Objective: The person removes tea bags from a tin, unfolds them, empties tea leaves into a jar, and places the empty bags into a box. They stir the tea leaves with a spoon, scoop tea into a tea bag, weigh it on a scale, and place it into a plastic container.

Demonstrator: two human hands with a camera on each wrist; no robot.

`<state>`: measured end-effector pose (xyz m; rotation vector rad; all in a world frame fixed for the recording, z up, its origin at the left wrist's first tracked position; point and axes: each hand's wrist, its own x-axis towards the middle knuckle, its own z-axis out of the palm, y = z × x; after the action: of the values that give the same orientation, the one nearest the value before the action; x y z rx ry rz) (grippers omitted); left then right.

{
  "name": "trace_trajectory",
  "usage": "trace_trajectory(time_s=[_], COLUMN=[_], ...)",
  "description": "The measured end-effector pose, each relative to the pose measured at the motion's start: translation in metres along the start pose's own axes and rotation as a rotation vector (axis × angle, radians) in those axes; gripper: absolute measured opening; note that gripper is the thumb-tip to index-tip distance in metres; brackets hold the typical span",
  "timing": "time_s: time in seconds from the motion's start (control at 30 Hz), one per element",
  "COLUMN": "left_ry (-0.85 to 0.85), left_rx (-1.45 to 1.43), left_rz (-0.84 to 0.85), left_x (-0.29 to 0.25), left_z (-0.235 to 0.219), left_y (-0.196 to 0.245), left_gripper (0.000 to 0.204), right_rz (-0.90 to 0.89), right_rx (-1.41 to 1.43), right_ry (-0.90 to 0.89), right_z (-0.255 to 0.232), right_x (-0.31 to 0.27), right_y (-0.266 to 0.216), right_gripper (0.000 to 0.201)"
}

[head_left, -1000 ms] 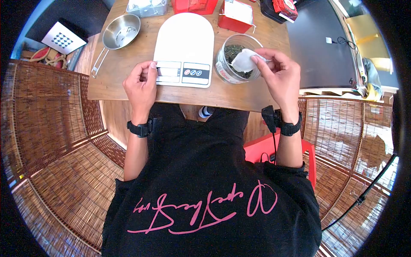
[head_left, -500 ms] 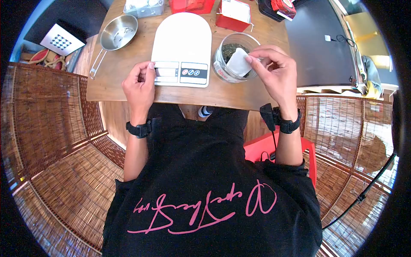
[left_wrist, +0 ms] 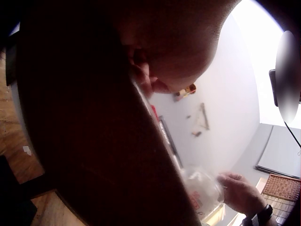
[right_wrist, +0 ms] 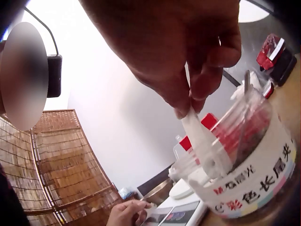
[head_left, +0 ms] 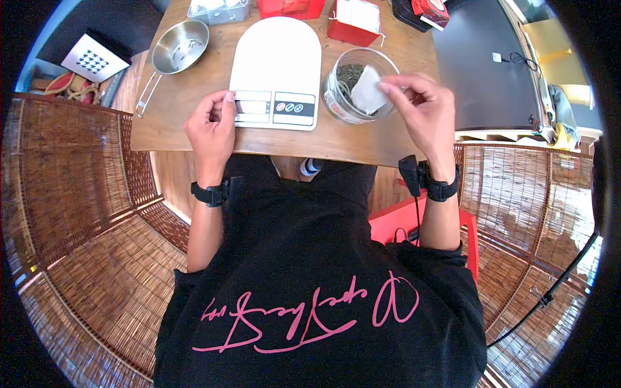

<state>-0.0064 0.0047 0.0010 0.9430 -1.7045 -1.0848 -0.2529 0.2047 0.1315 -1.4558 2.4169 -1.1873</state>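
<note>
In the head view my right hand (head_left: 427,110) pinches a white tea bag (head_left: 369,90) by its upper edge. The bag hangs within the mouth of a clear round tub (head_left: 331,107) of dark dried leaves (head_left: 350,73). From the right wrist the bag (right_wrist: 207,146) looks limp and narrow, its lower end behind the tub's wall. A thin grey handle (right_wrist: 245,101) stands up in the tub. My left hand (head_left: 212,129) grips the left edge of a white kitchen scale (head_left: 278,58), thumb at its corner and other fingers curled beside it.
A steel pan (head_left: 180,48) with a little leaf in it sits left of the scale. Behind are a clear plastic box (head_left: 218,13), a red container (head_left: 291,8) and a red box (head_left: 352,31) of white bags. The wooden table's front edge (head_left: 284,154) runs near my body.
My right hand dips the tea bag to a more upright slant in the tub, then shifts slightly right with it. The left hand stays at the scale.
</note>
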Motion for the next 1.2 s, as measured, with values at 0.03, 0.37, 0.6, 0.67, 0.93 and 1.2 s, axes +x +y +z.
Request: trace_trajectory(time_s=[0.03, 0.37, 0.6, 0.67, 0.93, 1.2], left_ry=[-0.006, 0.013, -0.013, -0.021, -0.007, -0.003], left_rx=[-0.011, -0.029, -0.024, -0.01, -0.016, -0.037], left_rz=[-0.004, -0.009, -0.011, 0.003, 0.001, 0.025], left_x=[0.001, 0.0, 0.0, 0.001, 0.001, 0.001], left_z=[0.002, 0.0, 0.0, 0.002, 0.0, 0.0], left_y=[0.001, -0.002, 0.0, 0.001, 0.002, -0.001], left_gripper=[0.016, 0.015, 0.015, 0.015, 0.015, 0.015], right_rz=[0.021, 0.089, 0.17, 0.135, 0.303, 0.648], right_rx=[0.0, -0.035, 0.077, -0.053, 0.259, 0.852], right_ry=[-0.016, 0.021, 0.095, -0.087, 0.116, 0.053], right_z=[0.0, -0.016, -0.028, -0.032, -0.039, -0.026], right_x=[-0.002, -0.004, -0.006, -0.009, -0.002, 0.016], right_y=[0.002, 0.006, 0.01, 0.011, 0.04, 0.094], right_gripper=[0.014, 0.012, 0.014, 0.013, 0.016, 0.023])
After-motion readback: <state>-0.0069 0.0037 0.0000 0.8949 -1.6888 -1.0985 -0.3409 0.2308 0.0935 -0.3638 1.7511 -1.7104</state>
